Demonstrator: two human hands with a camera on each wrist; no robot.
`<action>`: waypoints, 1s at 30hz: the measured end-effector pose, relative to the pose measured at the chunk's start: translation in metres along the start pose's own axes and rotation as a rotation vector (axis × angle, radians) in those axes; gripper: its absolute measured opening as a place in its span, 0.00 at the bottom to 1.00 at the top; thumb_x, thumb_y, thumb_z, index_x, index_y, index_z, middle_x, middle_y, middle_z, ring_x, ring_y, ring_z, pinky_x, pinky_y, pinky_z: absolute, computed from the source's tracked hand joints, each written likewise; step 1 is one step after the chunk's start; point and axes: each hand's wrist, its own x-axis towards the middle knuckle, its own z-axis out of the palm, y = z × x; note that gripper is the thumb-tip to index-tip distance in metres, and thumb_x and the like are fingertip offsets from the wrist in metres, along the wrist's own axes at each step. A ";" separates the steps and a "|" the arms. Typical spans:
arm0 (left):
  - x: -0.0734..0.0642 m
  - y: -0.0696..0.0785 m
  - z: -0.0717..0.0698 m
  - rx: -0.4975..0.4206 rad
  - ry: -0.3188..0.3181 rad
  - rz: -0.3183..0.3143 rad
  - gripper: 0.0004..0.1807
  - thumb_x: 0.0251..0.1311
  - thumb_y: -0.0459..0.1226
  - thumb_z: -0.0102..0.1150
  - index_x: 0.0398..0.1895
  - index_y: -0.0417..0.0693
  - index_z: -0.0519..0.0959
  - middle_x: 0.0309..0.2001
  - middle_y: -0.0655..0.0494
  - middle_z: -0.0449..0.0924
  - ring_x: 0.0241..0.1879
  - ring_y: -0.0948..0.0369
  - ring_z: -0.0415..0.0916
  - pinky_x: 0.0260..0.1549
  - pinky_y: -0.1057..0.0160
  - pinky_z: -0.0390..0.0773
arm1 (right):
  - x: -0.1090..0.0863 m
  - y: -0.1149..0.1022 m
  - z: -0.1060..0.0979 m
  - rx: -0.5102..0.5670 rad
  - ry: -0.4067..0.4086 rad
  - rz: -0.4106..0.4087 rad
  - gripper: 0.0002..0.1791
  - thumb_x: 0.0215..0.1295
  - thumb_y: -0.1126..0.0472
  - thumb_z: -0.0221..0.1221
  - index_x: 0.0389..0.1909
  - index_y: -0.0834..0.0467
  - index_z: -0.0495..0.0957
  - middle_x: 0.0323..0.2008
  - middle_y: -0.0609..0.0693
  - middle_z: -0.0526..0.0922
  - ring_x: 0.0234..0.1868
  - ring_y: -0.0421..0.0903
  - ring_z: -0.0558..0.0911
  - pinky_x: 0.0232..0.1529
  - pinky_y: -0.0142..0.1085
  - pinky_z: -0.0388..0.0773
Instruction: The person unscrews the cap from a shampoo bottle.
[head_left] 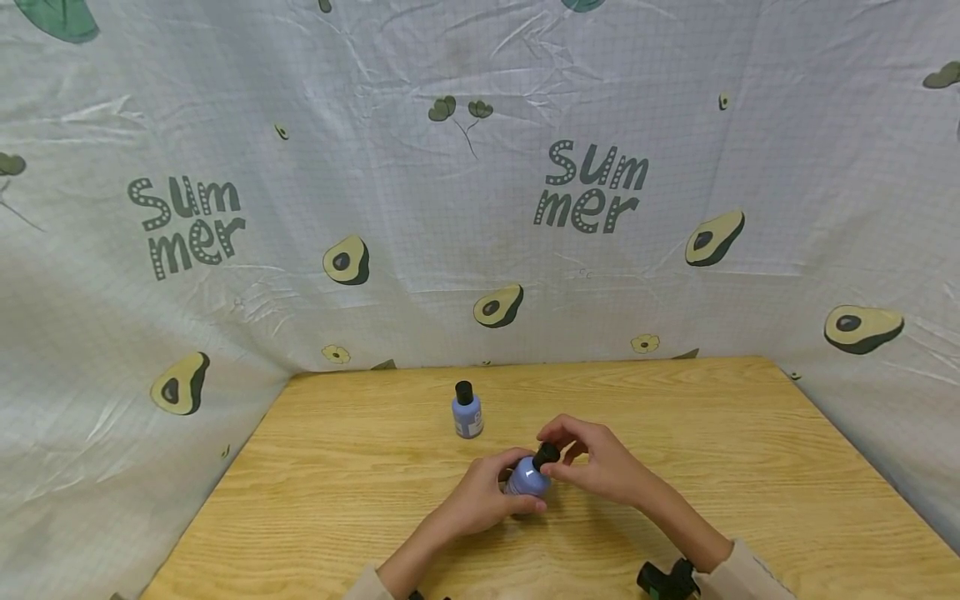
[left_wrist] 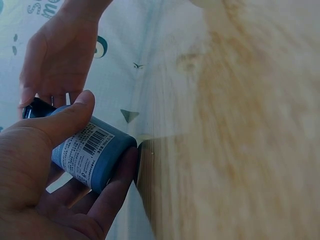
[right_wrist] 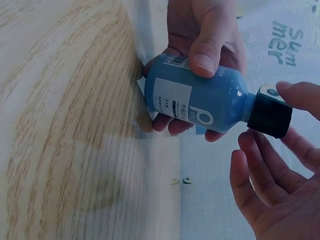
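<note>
My left hand point(head_left: 483, 496) grips the body of a small blue-purple bottle point(head_left: 527, 477), thumb on the near side and fingers wrapped round the far side. The bottle tilts, its black cap point(right_wrist: 270, 115) pointing up and to the right in the head view. Thumb and fingers of my right hand point(head_left: 596, 458) are curled about the cap, the fingertips right at its sides. A white label with a "Pote" logo point(right_wrist: 201, 117) faces the right wrist camera. On its other side, a barcode label point(left_wrist: 90, 148) shows in the left wrist view.
A second bottle of the same kind point(head_left: 467, 417), black cap on, stands upright farther back on the wooden table point(head_left: 337, 467). Behind the table hangs a pale printed cloth point(head_left: 420, 200) with avocados. A black wrist device point(head_left: 667, 581) is by the right sleeve.
</note>
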 end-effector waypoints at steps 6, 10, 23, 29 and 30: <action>0.000 0.000 0.000 0.007 0.002 -0.003 0.31 0.59 0.43 0.76 0.66 0.53 0.78 0.59 0.53 0.84 0.54 0.59 0.83 0.52 0.64 0.81 | 0.001 0.000 0.001 0.007 0.017 0.036 0.13 0.68 0.55 0.69 0.49 0.54 0.80 0.45 0.50 0.84 0.42 0.37 0.83 0.42 0.33 0.84; 0.000 0.000 0.000 0.011 0.005 0.000 0.31 0.59 0.43 0.76 0.66 0.52 0.78 0.58 0.53 0.84 0.54 0.60 0.83 0.52 0.64 0.81 | 0.000 -0.001 0.001 0.018 0.010 0.035 0.12 0.69 0.57 0.68 0.48 0.54 0.80 0.44 0.50 0.84 0.42 0.37 0.83 0.43 0.33 0.84; 0.000 0.001 -0.001 0.008 0.002 -0.005 0.32 0.59 0.44 0.76 0.67 0.54 0.78 0.59 0.54 0.84 0.55 0.60 0.83 0.54 0.62 0.81 | 0.002 0.003 0.003 -0.019 0.017 0.049 0.15 0.69 0.53 0.68 0.51 0.53 0.79 0.44 0.48 0.84 0.42 0.36 0.82 0.41 0.32 0.83; 0.000 0.001 0.000 0.005 0.001 0.000 0.31 0.60 0.43 0.76 0.67 0.54 0.78 0.60 0.54 0.83 0.56 0.60 0.82 0.57 0.59 0.81 | 0.002 0.004 0.003 -0.007 0.015 0.039 0.14 0.69 0.55 0.68 0.50 0.56 0.80 0.44 0.49 0.85 0.42 0.36 0.82 0.41 0.32 0.84; 0.000 0.001 0.000 0.005 0.002 0.000 0.31 0.60 0.43 0.76 0.67 0.54 0.78 0.60 0.54 0.83 0.56 0.60 0.82 0.57 0.59 0.81 | 0.001 0.003 0.003 -0.004 0.013 0.031 0.14 0.69 0.56 0.68 0.50 0.56 0.81 0.44 0.49 0.85 0.42 0.37 0.82 0.42 0.33 0.84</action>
